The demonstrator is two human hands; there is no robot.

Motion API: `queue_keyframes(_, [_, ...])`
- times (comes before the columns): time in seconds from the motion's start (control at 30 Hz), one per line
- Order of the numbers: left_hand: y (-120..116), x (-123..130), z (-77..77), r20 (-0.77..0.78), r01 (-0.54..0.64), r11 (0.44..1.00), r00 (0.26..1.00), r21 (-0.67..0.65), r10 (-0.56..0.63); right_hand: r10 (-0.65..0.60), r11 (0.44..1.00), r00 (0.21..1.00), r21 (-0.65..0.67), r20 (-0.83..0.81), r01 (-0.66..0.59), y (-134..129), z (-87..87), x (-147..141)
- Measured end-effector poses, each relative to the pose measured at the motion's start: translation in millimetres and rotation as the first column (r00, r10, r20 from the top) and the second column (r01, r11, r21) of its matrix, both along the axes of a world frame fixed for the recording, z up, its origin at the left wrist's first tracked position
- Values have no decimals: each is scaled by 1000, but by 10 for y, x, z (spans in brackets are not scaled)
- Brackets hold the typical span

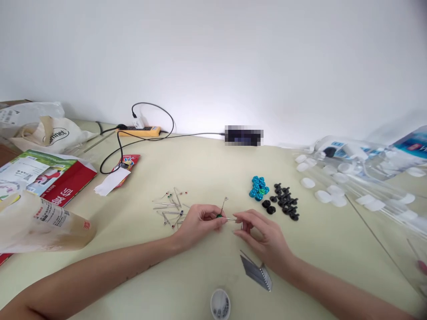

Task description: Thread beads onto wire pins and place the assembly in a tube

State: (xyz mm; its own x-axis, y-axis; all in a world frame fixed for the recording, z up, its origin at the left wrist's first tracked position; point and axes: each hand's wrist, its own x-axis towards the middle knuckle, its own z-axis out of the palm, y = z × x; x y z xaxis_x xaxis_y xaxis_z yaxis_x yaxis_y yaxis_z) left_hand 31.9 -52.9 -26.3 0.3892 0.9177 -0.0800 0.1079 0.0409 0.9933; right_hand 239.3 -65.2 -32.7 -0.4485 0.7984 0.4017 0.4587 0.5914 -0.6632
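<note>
My left hand (203, 222) is closed, thumb and index finger pinching a small green part (219, 216). From that part a thin dark wire (223, 206) sticks up, curled at its tip. A thin metal rod (231, 219) runs sideways from the green part to my right hand (258, 231), whose curled fingertips are at its far end. How firmly they grip it is hard to see. Left of my left hand lie several metal pins with small coloured ends (170, 205). Below my right hand is a grey stack of thin metal strips (255, 272).
Blue knob-like pieces (256, 189) and black pieces (287, 202) lie beyond my right hand. A small white cup (220, 304) stands at the front. Left are a drink cup (66, 222) and a yellow power strip (140, 131); right, white caps (335, 195) and clear tubes (376, 186).
</note>
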Motion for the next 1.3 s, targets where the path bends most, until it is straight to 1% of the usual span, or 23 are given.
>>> queue_keyframes(0.07, [18, -8, 9, 13, -13, 1000, 1000, 1, 13, -11, 999, 1000, 50, 3, 11, 0, -8, -5])
queue_keyframes(0.17, [12, -14, 21, 19, 4, 1000, 1000, 2, -4, -15, 995, 1000, 94, -16, 16, -4, -30, -7])
queue_keyframes(0.23, [1, -12, 19, 9, 13, 1000, 1000, 3, -13, -8, 997, 999, 81, -40, 11, -11, -44, -4])
queue_keyframes(0.37, [13, 11, -14, -26, 9, 999, 1000, 40, -8, -7, 1000, 997, 10, -73, 7, -24, -41, 6])
queue_keyframes(0.43, [45, 35, -36, -40, 4, 998, 999, 62, -2, -21, 999, 996, -37, -92, 18, -21, -21, 10])
queue_keyframes(0.53, [103, 74, -60, -37, 6, 996, 999, 88, -3, -60, 989, 989, -144, -132, 41, -1, 15, 15])
queue_keyframes(0.63, [130, 84, -72, -27, 19, 995, 999, 99, -16, -67, 964, 980, -264, -189, 16, 27, 27, 21])
queue_keyframes(0.73, [113, 62, -76, -55, 26, 993, 998, 116, -20, -50, 925, 972, -378, -230, -42, 46, 5, 21])
queue_keyframes(0.83, [79, 34, -67, -79, 43, 992, 996, 116, -34, -64, 867, 961, -492, -267, -79, 51, -14, 10])
queue_keyframes(0.9, [62, 26, -53, -74, 56, 993, 996, 105, -48, -84, 837, 956, -540, -280, -85, 52, -14, 5])
queue_keyframes(0.93, [58, 26, -45, -65, 63, 993, 996, 99, -57, -88, 838, 958, -540, -273, -77, 52, -12, 5])
queue_keyframes(0.97, [56, 27, -36, -54, 68, 993, 997, 92, -64, -86, 856, 965, -513, -249, -57, 53, -10, 10])
queue_keyframes(1.0, [56, 29, -29, -42, 73, 994, 997, 85, -70, -78, 893, 976, -449, -205, -23, 54, -11, 18])
queue_keyframes(1.03, [58, 32, -23, -29, 74, 994, 997, 77, -72, -65, 939, 987, -343, -144, 12, 57, -16, 31])
queue_keyframes(1.07, [62, 35, -18, -18, 72, 995, 997, 67, -71, -60, 978, 996, -203, -68, 45, 59, -26, 48])
queue_keyframes(1.1, [66, 39, -16, -9, 67, 996, 998, 57, -67, -67, 997, 998, -42, 14, 68, 62, -42, 68])
queue_keyframes(1.13, [71, 42, -15, -2, 60, 997, 998, 46, -60, -88, 991, 992, 112, 92, 78, 64, -61, 89])
queue_keyframes(1.17, [76, 45, -15, 1, 55, 998, 998, 36, -55, -119, 968, 980, 239, 160, 79, 66, -84, 110])
queue_keyframes(1.2, [80, 47, -17, 1, 52, 998, 999, 29, -52, -145, 941, 966, 331, 212, 69, 67, -106, 129])
queue_keyframes(1.23, [83, 49, -19, -1, 50, 998, 999, 26, -50, -163, 919, 954, 390, 250, 55, 67, -128, 144])
queue_keyframes(1.3, [85, 51, -25, -11, 50, 998, 999, 28, -50, -164, 898, 944, 439, 286, 23, 66, -160, 160])
